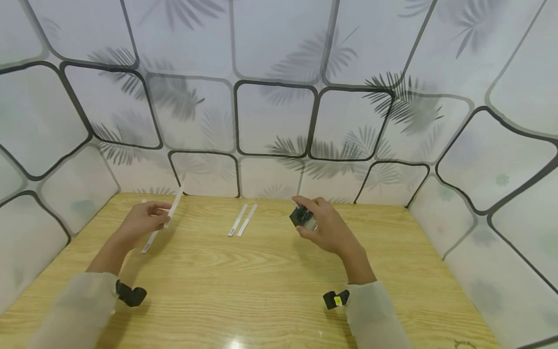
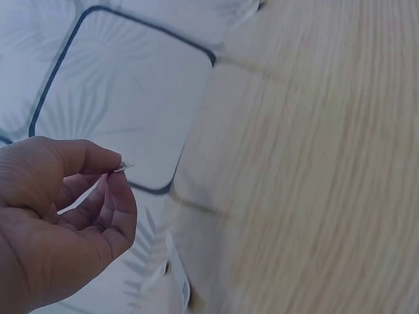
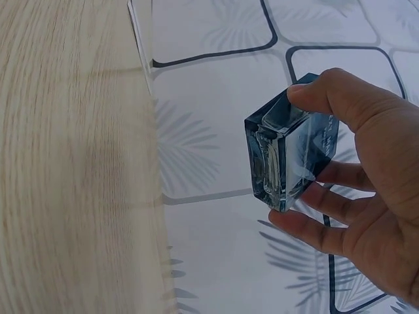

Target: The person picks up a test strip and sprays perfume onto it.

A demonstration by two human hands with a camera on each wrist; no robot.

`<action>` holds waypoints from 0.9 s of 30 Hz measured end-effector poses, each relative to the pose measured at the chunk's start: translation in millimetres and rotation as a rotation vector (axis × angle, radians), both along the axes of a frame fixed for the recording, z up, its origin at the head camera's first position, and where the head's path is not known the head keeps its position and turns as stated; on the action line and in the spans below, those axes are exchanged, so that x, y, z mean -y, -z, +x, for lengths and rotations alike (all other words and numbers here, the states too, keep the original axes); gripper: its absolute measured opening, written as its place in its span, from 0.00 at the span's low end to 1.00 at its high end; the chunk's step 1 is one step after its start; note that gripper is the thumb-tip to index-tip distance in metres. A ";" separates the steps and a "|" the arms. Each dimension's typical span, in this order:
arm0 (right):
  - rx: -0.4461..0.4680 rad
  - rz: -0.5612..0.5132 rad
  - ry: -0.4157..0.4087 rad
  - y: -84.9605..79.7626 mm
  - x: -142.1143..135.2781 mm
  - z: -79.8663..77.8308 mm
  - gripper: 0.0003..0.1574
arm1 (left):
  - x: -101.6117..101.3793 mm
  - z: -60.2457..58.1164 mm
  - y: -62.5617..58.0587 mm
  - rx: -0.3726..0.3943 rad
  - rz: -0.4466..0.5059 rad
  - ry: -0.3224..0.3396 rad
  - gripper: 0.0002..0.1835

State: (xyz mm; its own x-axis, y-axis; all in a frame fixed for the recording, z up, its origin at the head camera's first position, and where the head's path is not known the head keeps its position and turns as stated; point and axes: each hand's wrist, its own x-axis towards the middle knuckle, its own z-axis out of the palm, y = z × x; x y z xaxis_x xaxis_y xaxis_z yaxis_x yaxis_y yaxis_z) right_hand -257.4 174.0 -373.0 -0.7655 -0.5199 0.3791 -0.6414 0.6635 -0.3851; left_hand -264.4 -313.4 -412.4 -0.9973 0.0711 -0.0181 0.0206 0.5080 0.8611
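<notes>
My left hand [image 1: 141, 222] pinches a narrow white paper strip [image 1: 176, 201] between thumb and fingertips, with the strip slanting up and away. Close up in the left wrist view, only a small printed end of that held strip [image 2: 122, 167] shows at the fingertips. Another white strip [image 1: 149, 242] lies on the table under this hand, partly covered by it. To the right, my right hand [image 1: 330, 227] grips a dark blue glass perfume bottle [image 1: 300, 216] above the table. The right wrist view shows the bottle [image 3: 288, 144] tilted, its thick clear-edged glass facing the camera.
Two more white strips, a left one [image 1: 237, 220] and a right one [image 1: 247, 219], lie side by side on the wooden table [image 1: 226, 291] between the hands. Behind the table stands a pale wall [image 1: 274, 121] patterned with leaves and rounded outlines.
</notes>
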 end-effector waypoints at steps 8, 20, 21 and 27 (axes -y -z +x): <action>-0.015 -0.001 0.007 1.6 -1.2 -0.8 0.46 | -37.8 -6.2 -11.7 -0.002 0.154 0.044 0.26; -0.036 -0.008 -0.006 1.8 -1.3 0.0 0.46 | -90.2 -5.9 -18.0 -0.100 0.112 0.119 0.23; -0.036 -0.010 -0.007 1.6 -1.2 0.1 0.46 | -94.4 -5.8 -18.6 -0.109 0.115 0.131 0.23; -0.028 -0.013 -0.010 1.5 -1.4 -0.5 0.46 | -119.2 -4.8 -21.2 -0.114 0.136 0.183 0.21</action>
